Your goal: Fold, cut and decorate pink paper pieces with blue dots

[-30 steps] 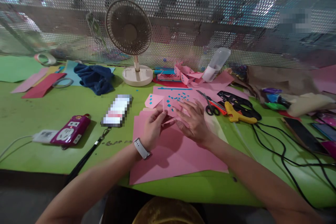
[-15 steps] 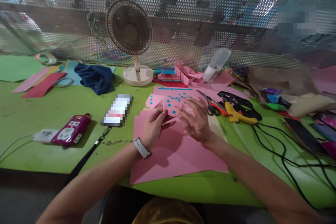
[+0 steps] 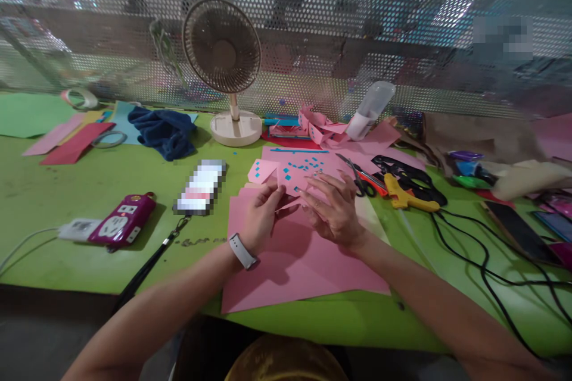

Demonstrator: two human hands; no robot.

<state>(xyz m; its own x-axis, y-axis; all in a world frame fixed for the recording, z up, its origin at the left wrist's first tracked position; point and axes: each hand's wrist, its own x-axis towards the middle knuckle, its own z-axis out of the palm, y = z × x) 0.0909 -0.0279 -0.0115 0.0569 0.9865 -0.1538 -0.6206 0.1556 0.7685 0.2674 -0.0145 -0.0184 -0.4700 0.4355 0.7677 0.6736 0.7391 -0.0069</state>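
My left hand (image 3: 263, 214), wearing a white wristband, pinches a small pink paper piece (image 3: 288, 184) bearing blue diamond shapes. The fingers of my right hand (image 3: 335, 208) are spread at the right of this piece, with a fingertip at or very near its lowest blue diamond. Whether that finger touches it, I cannot tell. Behind the held piece, small blue paper bits (image 3: 306, 164) lie scattered on pink paper. To its left rests another pink paper piece (image 3: 263, 171) with blue diamonds. Large pink sheets (image 3: 308, 274) lie under both hands.
Scissors (image 3: 365, 187) and a yellow glue gun (image 3: 406, 194) with black cables lie at right. A fan (image 3: 236, 129) and a tilted bottle (image 3: 370, 108) are at the back. A phone (image 3: 201, 187) and a purple power strip (image 3: 123, 219) lie at left.
My right hand's fingers have shifted slightly, bringing a fingertip to the lowest blue diamond. My left hand keeps its hold on the pink paper piece.
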